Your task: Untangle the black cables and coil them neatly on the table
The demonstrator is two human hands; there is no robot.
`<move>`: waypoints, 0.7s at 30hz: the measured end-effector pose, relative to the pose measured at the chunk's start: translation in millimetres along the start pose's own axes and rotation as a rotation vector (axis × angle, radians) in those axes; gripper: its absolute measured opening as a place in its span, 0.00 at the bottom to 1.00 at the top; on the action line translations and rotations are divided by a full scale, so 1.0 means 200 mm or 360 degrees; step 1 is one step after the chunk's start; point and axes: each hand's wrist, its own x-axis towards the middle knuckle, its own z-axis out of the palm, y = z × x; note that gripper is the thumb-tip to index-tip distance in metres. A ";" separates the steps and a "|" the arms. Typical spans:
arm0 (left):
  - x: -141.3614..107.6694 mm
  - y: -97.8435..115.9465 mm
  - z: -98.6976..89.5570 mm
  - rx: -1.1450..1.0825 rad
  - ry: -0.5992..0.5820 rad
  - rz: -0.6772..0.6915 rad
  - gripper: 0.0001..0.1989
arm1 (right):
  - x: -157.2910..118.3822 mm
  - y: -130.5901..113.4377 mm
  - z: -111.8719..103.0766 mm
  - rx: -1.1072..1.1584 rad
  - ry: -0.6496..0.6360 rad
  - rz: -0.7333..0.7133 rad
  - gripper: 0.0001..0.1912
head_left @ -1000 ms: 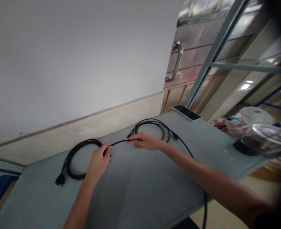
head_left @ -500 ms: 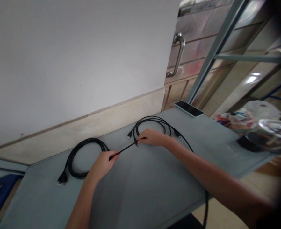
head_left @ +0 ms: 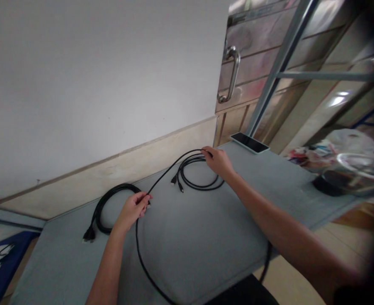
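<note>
A thin black cable (head_left: 173, 164) arcs between my two hands above the table. My left hand (head_left: 130, 213) pinches one part of it, and a loose length drops from there over the table's front edge. My right hand (head_left: 219, 164) grips the cable farther back, over a coiled black cable (head_left: 202, 188) lying on the grey surface. Two small connectors (head_left: 180, 186) stick out at that coil's left side. A second coil of black cable (head_left: 100, 207) lies partly behind my left hand, its dark plug end (head_left: 89, 234) toward the left.
A phone (head_left: 249, 142) lies at the table's back right corner. A dark-based container with a clear upper part (head_left: 330, 183) is at the right end. A white wall (head_left: 104, 76) rises behind the grey table (head_left: 187, 241); a metal frame (head_left: 269, 89) stands beyond it.
My right hand has moved back and right along the coil, widening the gap between my hands. The short taut span is now a long arc, and a loose length hangs below my left hand.
</note>
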 end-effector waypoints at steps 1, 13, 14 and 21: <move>0.00 0.00 -0.01 -0.0081 -0.0025 -0.0026 0.19 | 0.01 0.01 0.00 0.0028 0.0075 0.0045 0.17; 0.01 0.08 -0.10 -0.1406 0.0326 0.0103 0.07 | 0.07 -0.16 -0.12 0.0531 -0.0710 -0.0227 0.18; 0.01 0.07 -0.12 -0.1457 0.0319 0.0081 0.07 | 0.06 -0.20 -0.14 0.0590 -0.0845 -0.0239 0.19; -0.04 0.04 -0.07 -0.1328 0.0285 0.0155 0.15 | -0.06 -0.42 -0.21 0.0746 -0.1132 -0.0299 0.20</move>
